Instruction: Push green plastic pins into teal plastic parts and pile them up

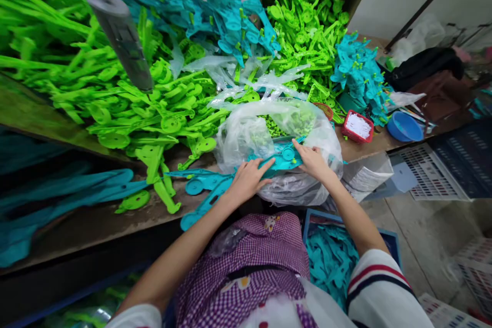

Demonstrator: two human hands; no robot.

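Note:
A flat teal plastic part with a round disc lies across the front of a clear plastic bag holding small green pieces. My right hand grips this part at its right end, index finger along the edge. At the left end, my left hand rests with fingers stretched and apart, the index fingertip touching the part. Another teal part lies on the bench edge just left of my left hand, partly under the wrist.
Bright green plastic parts are heaped behind and left, with teal parts on top. A grey hanging screwdriver dangles at upper left. To the right stand a red basket of white pieces and a blue bowl. Below is a crate of teal parts.

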